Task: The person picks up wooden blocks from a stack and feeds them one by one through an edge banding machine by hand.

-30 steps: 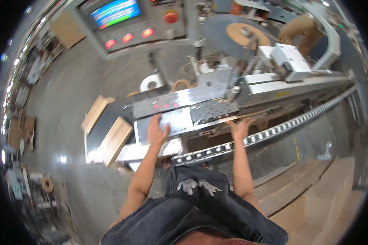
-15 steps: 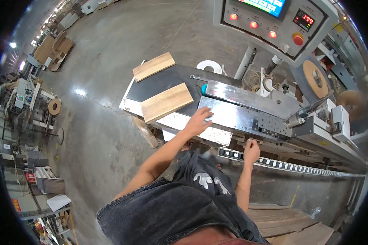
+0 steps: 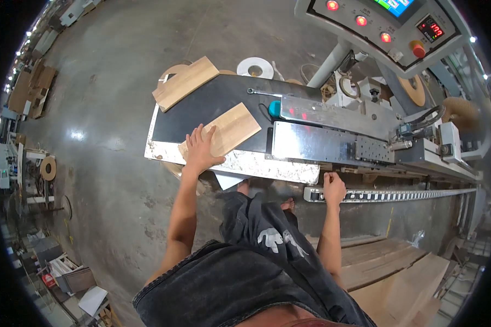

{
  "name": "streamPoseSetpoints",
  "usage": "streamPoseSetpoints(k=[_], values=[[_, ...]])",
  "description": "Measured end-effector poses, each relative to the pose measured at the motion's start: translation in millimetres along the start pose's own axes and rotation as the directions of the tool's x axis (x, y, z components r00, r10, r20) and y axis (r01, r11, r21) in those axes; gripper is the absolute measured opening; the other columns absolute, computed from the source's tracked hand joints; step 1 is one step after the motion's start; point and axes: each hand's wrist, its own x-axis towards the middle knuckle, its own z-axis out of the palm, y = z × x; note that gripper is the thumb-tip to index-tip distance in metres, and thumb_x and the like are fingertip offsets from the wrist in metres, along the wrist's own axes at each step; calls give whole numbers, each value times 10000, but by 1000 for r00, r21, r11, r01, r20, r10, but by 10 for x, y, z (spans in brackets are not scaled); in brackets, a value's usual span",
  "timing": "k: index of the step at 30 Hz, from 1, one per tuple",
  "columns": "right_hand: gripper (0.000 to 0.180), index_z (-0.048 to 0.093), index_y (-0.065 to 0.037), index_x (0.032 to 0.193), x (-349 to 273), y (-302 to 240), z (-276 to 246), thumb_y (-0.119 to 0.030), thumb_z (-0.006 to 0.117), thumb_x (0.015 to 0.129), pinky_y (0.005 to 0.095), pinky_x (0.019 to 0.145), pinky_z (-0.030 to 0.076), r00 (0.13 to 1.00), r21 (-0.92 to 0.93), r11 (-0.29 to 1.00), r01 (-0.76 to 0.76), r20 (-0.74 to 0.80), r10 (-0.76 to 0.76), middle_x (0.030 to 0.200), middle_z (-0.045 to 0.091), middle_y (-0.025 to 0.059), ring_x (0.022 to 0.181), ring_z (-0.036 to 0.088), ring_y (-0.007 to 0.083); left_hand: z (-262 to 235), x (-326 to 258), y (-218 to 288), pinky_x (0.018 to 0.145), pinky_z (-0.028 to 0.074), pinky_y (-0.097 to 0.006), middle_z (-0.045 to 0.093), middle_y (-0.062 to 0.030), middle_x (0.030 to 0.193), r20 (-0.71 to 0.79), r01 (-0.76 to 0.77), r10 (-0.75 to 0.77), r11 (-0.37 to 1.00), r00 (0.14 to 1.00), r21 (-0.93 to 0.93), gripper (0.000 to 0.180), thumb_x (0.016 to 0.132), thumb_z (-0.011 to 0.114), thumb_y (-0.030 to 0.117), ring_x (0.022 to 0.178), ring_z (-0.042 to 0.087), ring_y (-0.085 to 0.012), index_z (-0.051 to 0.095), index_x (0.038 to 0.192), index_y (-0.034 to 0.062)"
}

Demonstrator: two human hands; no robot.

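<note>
A: Where were our hands just then?

B: Our left hand (image 3: 201, 150) lay flat with its fingers spread on the near wood board (image 3: 223, 132). It pressed down on the board and did not grip it. Our right hand (image 3: 333, 189) was well apart, at about four o'clock from the left one. Its fingers were curled on the end of the roller rail (image 3: 387, 194). We could not tell if it squeezed the rail or only rested there.

A: And where was the board?

B: It sat on the black feed table (image 3: 213, 103), tilted, with its low corner over the shiny front edge (image 3: 256, 166). A second wood board (image 3: 185, 82) lay at eleven o'clock from it, hanging over the far corner of the table. A white tape roll (image 3: 255, 68) lay on the floor at twelve o'clock. The control panel (image 3: 382, 27) with red lights was up at two o'clock.

A: What could have gone wrong?

B: We thought the board could slide off, since only a flat hand held it and part of it hung past the black top. The far board looked ready to tip too. Our right fingers were close to the rollers, so they could get pinched if the rail moved. And our bare feet (image 3: 287, 205) were right under the table edge, where a falling board would land.
</note>
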Motion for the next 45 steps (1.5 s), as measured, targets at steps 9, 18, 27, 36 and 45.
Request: streamPoseSetpoints(k=[9,18,27,36,45], values=[[282,765,-128,1029,11,-46,27,-387,665,983,483,765,563,998,38,998,-43,-44,44,904,771,119,876,730,379,32,78,4,1166,250,-584,382,-262,1535,10,7,-7,997,1000,71,1193,530,874,440,1419,346,-450,408,1610,245],[258,753,-108,1012,-21,51,58,-346,663,976,491,773,565,995,75,996,-38,-93,45,926,771,144,894,727,396,-162,205,-35,1148,338,-555,466,-206,1501,55,51,-48,997,997,-66,1196,500,936,450,1366,452,-425,461,1575,227],[247,738,-78,1079,-12,-10,59,-284,658,968,501,803,568,987,111,993,-32,-151,49,975,770,169,905,724,400,-362,309,935,1163,333,-564,453,-241,1524,10,-366,368,928,930,-77,1129,525,960,453,1383,447,-454,495,1526,217],[377,581,7,1347,-50,44,147,-73,580,979,498,970,532,913,232,970,-68,-378,154,1285,635,231,1143,633,431,430,507,2160,1152,287,-590,443,-242,1490,61,-637,639,769,767,-48,1032,551,929,452,1401,404,-438,549,1476,198],[514,535,40,1403,-8,-13,234,-112,674,932,494,1033,506,899,175,981,-86,-410,152,1441,550,227,1231,600,422,892,685,2591,1184,277,-568,420,-269,1534,30,-741,742,670,669,-52,799,761,868,405,1414,373,-459,583,1446,107]])
